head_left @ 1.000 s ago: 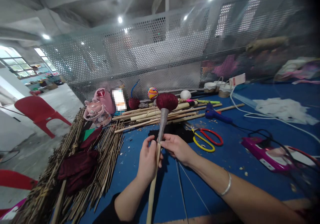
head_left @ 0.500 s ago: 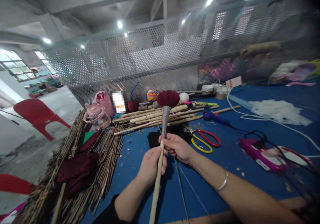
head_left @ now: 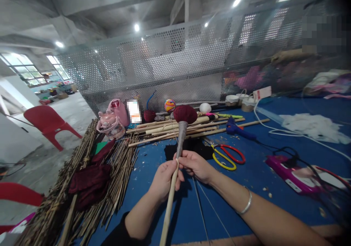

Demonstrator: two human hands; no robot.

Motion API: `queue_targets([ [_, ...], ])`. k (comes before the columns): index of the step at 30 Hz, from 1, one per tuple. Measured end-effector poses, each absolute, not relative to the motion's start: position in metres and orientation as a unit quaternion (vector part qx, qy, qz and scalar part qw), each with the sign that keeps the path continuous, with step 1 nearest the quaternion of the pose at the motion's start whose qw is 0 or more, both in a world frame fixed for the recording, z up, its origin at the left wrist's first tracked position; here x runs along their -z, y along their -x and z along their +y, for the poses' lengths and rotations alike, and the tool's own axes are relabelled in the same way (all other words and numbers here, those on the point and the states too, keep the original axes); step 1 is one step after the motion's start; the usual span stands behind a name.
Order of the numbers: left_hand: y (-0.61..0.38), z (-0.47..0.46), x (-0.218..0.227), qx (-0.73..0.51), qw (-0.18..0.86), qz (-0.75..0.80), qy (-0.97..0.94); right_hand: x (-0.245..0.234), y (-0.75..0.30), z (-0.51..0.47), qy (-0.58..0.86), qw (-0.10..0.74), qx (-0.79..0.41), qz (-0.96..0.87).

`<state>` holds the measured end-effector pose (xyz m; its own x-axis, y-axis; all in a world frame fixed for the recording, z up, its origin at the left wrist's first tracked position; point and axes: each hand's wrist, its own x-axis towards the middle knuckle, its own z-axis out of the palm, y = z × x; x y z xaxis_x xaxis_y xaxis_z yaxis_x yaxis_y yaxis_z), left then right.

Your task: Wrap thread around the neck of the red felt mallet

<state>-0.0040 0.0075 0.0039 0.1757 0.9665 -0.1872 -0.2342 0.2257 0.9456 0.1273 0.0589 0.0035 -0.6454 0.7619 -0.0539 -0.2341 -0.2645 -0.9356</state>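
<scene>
My left hand (head_left: 163,179) is closed around a pale wooden stick (head_left: 168,209) that rises from the bottom edge. The stick's upper part is wrapped in grey thread (head_left: 181,140) and topped by a dark red cloth ball (head_left: 185,114). My right hand (head_left: 196,165) pinches the stick just above the left hand, at the lower end of the grey wrapping. A thin thread (head_left: 204,211) runs from the right hand down toward me. A silver bangle (head_left: 246,205) sits on my right wrist.
On the blue table (head_left: 246,180) lie red and yellow scissors (head_left: 227,156), a blue glue gun (head_left: 239,129), a pink device (head_left: 287,169) with cables, wooden sticks (head_left: 175,127), white stuffing (head_left: 309,123). Twig bundles (head_left: 82,187) with dark red cloth (head_left: 89,178) lie left. Red chair (head_left: 46,119) beyond.
Both hands with the stick have shifted slightly lower and the stick stands more upright. The right hand's fingers have closed tighter against the grey wrapping. The view has swung a little.
</scene>
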Motion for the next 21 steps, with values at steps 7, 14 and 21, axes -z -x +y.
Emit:
queue_targets([
  [7,0.0068,0.007,-0.0014,-0.497,0.467,0.543,-0.489,0.0044,-0.1222,0.0604,0.286,0.364,-0.701,-0.543],
  [14,0.0076,0.0081,-0.0001,-0.448,0.637,0.454,-0.432,-0.0001,-0.1285,0.0602,0.281,0.329,-0.735,-0.522],
  [21,0.0029,0.0061,0.0011,-0.5,0.461,0.559,-0.474,0.0006,-0.1246,0.0626,0.312,0.336,-0.699,-0.549],
])
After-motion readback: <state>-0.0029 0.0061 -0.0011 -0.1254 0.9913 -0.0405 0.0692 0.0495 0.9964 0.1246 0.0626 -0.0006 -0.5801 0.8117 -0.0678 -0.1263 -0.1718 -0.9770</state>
